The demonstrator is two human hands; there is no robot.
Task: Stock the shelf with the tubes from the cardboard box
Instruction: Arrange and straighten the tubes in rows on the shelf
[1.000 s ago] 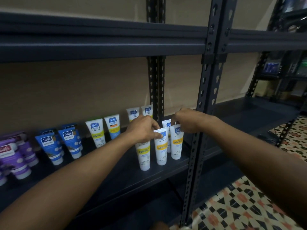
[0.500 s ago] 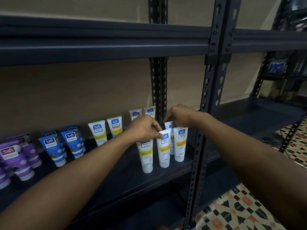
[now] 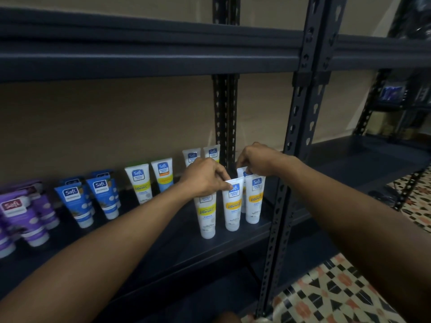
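Standing cap-down on one dark metal shelf, flat crimped ends up: rows of Safi tubes. Lining up from the left: purple tubes, then blue tubes, then white tubes with yellow bands, these sitting further back toward the beige wall. Crowding together near the front edge, just beside the perforated upright post: three more white ones with blue label squares and yellow "Vitamin C" bands, forming a slightly staggered row, with a fourth tube peeking up behind them.

Reaching in from the front with both hands. Pinching the top crimp of the middle tube between thumb and fingers of the left hand, knuckles covering the top of the left tube. Curling the right hand downward, fingertips pinching the top edge of the fourth tube, just above the right tube. Showing below right: patterned floor tiles.
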